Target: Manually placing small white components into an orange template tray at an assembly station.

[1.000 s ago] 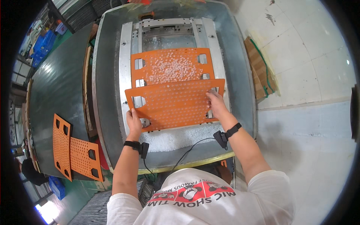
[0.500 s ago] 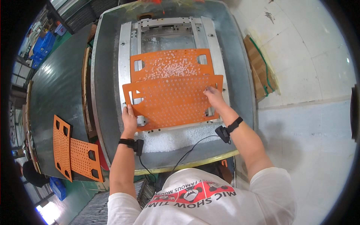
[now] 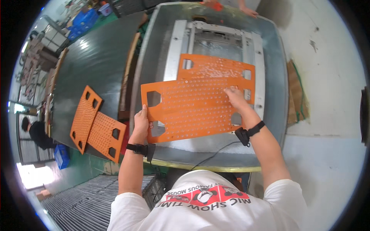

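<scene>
An orange perforated plate (image 3: 192, 109) with rows of small round holes and corner cut-outs hangs raised and tilted in front of me. My left hand (image 3: 141, 122) grips its left edge, the thumb on the upper face and fingertips showing through a cut-out. At the upper right cut-out, my right hand (image 3: 236, 98) is closed on the same plate; part of its grip is hidden. Behind it a second orange plate (image 3: 216, 61) lies on a metal frame (image 3: 175, 50), with small whitish clear pieces (image 3: 217, 72) scattered over it.
The frame sits in a grey tub (image 3: 275, 77) with white granules (image 3: 177, 146) along its near side. On a dark table (image 3: 92, 65) at left, two more orange plates (image 3: 106, 133) overlap. Another person's hand (image 3: 249, 12) rests at the far rim. Flattened cardboard (image 3: 295, 92) leans at right.
The held plate has lifted off the lower plate and shifted left across the tub, both hands still on it. My view has turned left. Another person's hand now shows at the far rim.
</scene>
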Demonstrator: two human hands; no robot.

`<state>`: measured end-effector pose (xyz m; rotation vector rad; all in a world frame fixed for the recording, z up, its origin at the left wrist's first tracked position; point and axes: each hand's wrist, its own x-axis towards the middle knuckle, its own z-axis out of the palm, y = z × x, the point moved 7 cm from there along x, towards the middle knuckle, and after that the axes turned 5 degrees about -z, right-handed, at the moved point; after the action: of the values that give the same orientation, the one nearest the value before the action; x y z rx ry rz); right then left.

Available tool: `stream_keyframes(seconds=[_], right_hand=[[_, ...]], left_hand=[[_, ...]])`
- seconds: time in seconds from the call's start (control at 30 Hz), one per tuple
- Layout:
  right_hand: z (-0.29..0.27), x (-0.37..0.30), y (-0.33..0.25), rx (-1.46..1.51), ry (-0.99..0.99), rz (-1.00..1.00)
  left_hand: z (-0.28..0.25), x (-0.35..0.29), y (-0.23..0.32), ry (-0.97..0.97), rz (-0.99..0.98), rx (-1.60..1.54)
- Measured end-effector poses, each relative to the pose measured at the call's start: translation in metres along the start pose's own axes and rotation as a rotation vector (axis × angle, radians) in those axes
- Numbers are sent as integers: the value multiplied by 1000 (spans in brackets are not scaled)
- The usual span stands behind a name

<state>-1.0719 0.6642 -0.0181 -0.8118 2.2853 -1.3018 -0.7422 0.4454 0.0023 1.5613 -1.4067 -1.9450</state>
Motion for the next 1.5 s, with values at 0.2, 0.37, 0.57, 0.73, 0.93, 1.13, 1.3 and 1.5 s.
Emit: stream_keyframes(seconds=[0.2,0.37,0.57,0.73,0.93,1.13,1.3,1.5], right_hand=[[82,7,-93,-45,-175,13],[156,9,-112,29,-186,58],[233,-2,-131,-24,-263,207],[244,-5,-146,-106,-165,83],[179,-41,-122,-229,249,-113],[247,-113,-60,672,-420,719],[254,-112,-92,1121,-230,601],[274,-71,-133,1286,-193,503]], left_hand=[[-99,2,17,131,-29,-32],[-165,27,14,98,-22,-105],[-241,60,2,161,-26,-44],[-263,85,-8,107,-70,-103],[-276,108,-4,94,-53,-75],[-285,132,22,7,-19,71],[-287,140,61,73,69,148],[-311,140,72,136,209,-91]])
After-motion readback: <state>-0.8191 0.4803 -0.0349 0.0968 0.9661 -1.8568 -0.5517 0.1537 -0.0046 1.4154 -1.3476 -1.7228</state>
